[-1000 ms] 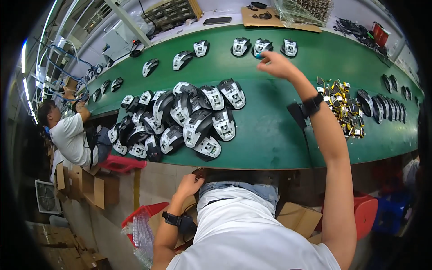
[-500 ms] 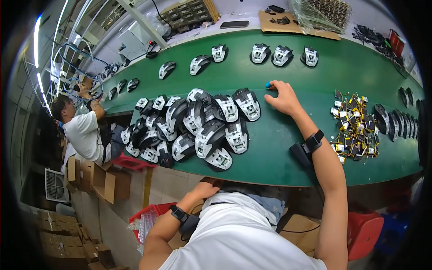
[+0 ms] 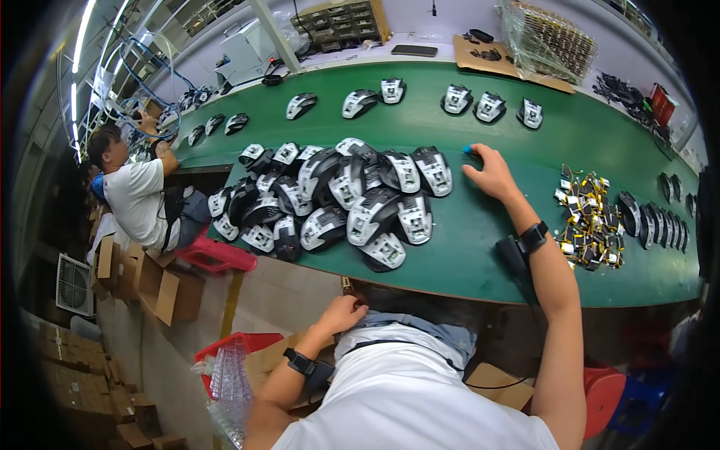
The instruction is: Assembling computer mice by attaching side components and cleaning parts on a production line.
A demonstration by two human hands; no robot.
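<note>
Right hand (image 3: 491, 174) half-curled but unclosed, just right of the piled black-and-white mouse shells (image 3: 347, 182)

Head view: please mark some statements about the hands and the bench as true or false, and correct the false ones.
1. The right hand has an open grip. True.
2. Both hands are above the green bench. False: the left hand is near the person's waist.
3. The yellow-wired parts lie right of the mouse-shaped shell pile. True.
4. The black slab is on the shell pile. False: it lies behind the bench.
5. The right hand wears a blue fingertip cover. True.
</note>
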